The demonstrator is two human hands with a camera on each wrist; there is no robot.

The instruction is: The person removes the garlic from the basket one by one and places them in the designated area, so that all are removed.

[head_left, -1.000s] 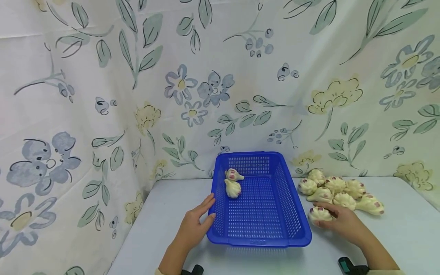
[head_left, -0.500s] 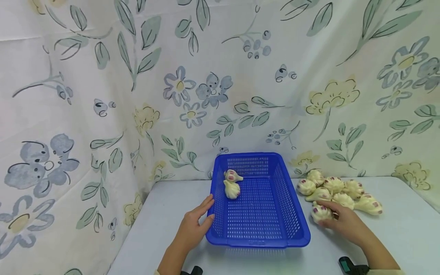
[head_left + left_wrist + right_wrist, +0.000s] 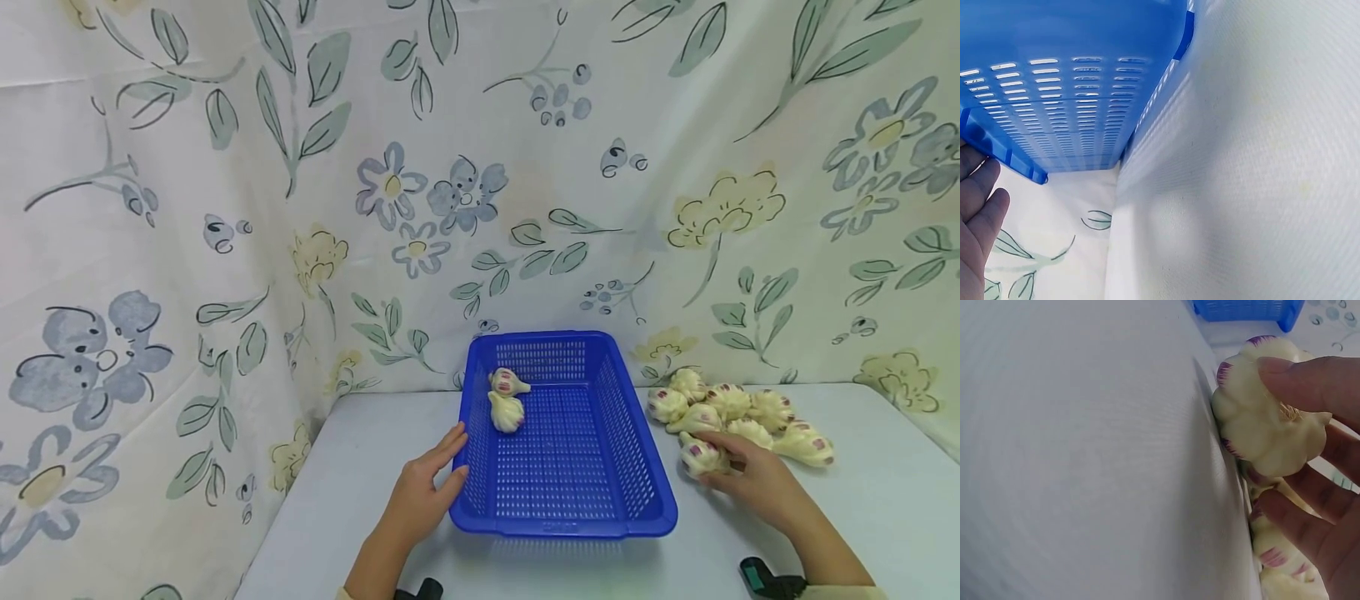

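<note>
A blue plastic basket [image 3: 562, 527] with slotted walls stands mid-table. My left hand [image 3: 427, 492] rests against its left rim with the fingers straight; the left wrist view shows those fingers [image 3: 985, 212] beside the basket wall [image 3: 1072, 37]. Two garlic bulbs [image 3: 507, 412] lie inside, near the back left. To the right of the basket, my right hand [image 3: 757, 483] holds a garlic bulb [image 3: 699, 457] between thumb and fingers, at the front of a garlic pile. In the right wrist view the thumb presses on this bulb [image 3: 1254, 419], its root end facing the camera.
Several more garlic bulbs [image 3: 727, 402] are heaped on the white table [image 3: 892, 483] at the right. Behind, a floral cloth [image 3: 555, 167] hangs along the table's back edge and runs down the left side.
The garlic bulb in my right hand has turned and tipped a little, its stem now pointing up and back. My left hand and the basket have kept their places.
</note>
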